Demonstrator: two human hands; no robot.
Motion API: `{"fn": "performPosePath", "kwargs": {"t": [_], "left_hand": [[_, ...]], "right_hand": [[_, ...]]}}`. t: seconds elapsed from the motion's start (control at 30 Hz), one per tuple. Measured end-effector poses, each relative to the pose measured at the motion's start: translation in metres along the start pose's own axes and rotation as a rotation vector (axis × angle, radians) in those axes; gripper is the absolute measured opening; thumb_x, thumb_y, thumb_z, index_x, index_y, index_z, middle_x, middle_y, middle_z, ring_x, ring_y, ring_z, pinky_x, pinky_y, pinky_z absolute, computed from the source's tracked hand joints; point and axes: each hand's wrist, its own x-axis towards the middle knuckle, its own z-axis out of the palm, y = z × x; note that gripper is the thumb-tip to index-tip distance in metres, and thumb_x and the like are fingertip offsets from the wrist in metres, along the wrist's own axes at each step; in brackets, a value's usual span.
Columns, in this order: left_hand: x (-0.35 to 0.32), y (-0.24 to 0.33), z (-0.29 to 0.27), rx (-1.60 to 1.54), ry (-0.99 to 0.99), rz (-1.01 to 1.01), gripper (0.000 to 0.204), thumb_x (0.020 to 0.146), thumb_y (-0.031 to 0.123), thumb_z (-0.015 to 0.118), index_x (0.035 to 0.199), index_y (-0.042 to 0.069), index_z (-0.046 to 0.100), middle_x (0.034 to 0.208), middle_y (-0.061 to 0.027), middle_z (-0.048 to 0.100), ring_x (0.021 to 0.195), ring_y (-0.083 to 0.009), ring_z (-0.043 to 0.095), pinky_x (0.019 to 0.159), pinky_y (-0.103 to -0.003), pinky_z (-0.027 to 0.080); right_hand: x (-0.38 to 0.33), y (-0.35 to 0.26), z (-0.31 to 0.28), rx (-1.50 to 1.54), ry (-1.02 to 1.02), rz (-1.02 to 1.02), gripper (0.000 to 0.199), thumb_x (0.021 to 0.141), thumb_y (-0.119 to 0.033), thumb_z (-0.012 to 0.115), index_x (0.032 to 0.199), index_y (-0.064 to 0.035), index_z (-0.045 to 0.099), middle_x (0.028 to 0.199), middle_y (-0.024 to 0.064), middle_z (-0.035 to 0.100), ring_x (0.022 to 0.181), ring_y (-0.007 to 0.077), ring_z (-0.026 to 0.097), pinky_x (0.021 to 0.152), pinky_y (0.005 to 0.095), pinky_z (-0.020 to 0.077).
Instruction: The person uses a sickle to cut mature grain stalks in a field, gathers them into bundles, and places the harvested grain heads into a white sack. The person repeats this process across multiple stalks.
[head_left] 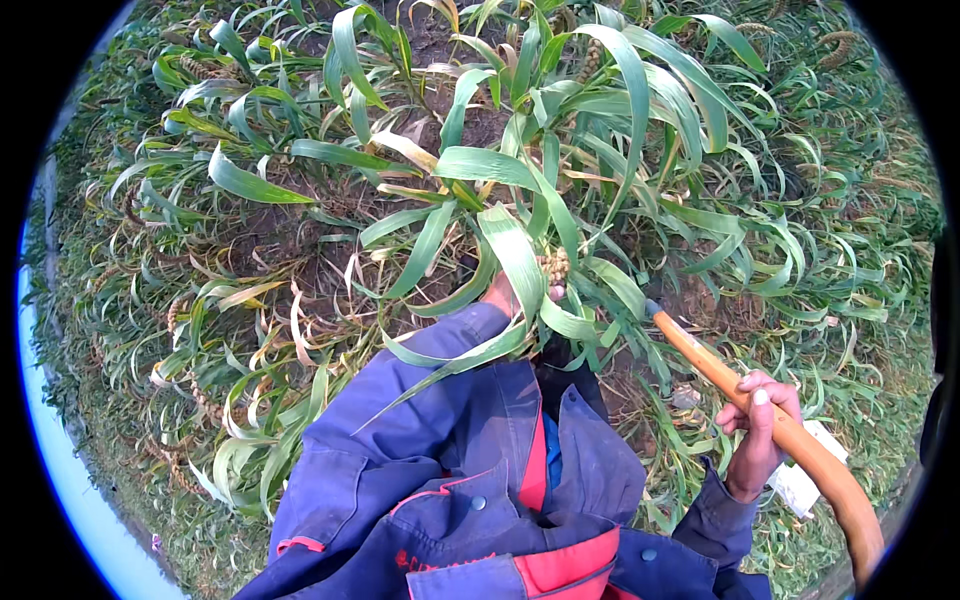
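Note:
My left hand (pixel 503 294) reaches into a leafy green plant (pixel 515 255) in front of my chest. Its leaves cover most of that hand, but a fingertip shows beside a knobbly tan seed head (pixel 553 266), and the fingers appear closed round the stalks. At the right, my right hand (pixel 765 425) is wrapped round a curved orange-brown wooden tool handle (pixel 795 437). The handle slants from the lower right up toward the plant and ends in a dark metal-looking tip (pixel 653 307). Whatever is fixed beyond that tip is hidden among the leaves.
More leafy plants (pixel 250 180) with drooping seed heads (pixel 838 48) stand all round, over brown soil and dry leaves (pixel 300 325). A white flat piece (pixel 797 486) shows behind the handle near my right wrist. My blue jacket with red trim (pixel 400 420) fills the lower middle.

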Motion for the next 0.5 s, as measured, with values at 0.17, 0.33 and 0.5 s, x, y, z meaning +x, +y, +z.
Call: {"fn": "performPosePath", "kwargs": {"t": [0.17, 0.33, 0.5], "left_hand": [[-0.142, 0.024, 0.029, 0.404, 0.112, 0.19, 0.063, 0.072, 0.007, 0.07, 0.129, 0.0, 0.045, 0.129, -0.0149, 0.049, 0.113, -0.0245, 0.053, 0.096, -0.035, 0.043], [-0.28, 0.071, 0.045, 0.027, 0.488, 0.051, 0.072, 0.072, 0.0, 0.061, 0.139, -0.001, 0.033, 0.116, -0.0187, 0.058, 0.097, -0.0235, 0.063, 0.077, -0.03, 0.052], [-0.344, 0.126, 0.03, -0.617, 0.516, 0.392, 0.075, 0.075, 0.008, 0.057, 0.142, -0.001, 0.024, 0.12, -0.0258, 0.053, 0.092, -0.0292, 0.062, 0.057, -0.027, 0.051]], "right_hand": [[0.001, 0.02, -0.019, -0.016, -0.101, 0.099, 0.021, 0.091, -0.023, 0.059, 0.087, -0.004, 0.051, 0.094, 0.0095, 0.058, 0.053, 0.0082, 0.054, 0.046, 0.0182, 0.039], [-0.001, 0.021, -0.024, 0.002, -0.216, 0.05, 0.019, 0.089, -0.018, 0.062, 0.088, -0.0037, 0.05, 0.096, 0.0089, 0.057, 0.052, 0.0071, 0.052, 0.047, 0.0186, 0.0387], [-0.013, -0.002, -0.023, -0.033, -0.285, -0.109, 0.012, 0.084, -0.004, 0.061, 0.088, -0.0021, 0.05, 0.095, 0.013, 0.056, 0.05, 0.007, 0.049, 0.048, 0.0189, 0.0394]]}}
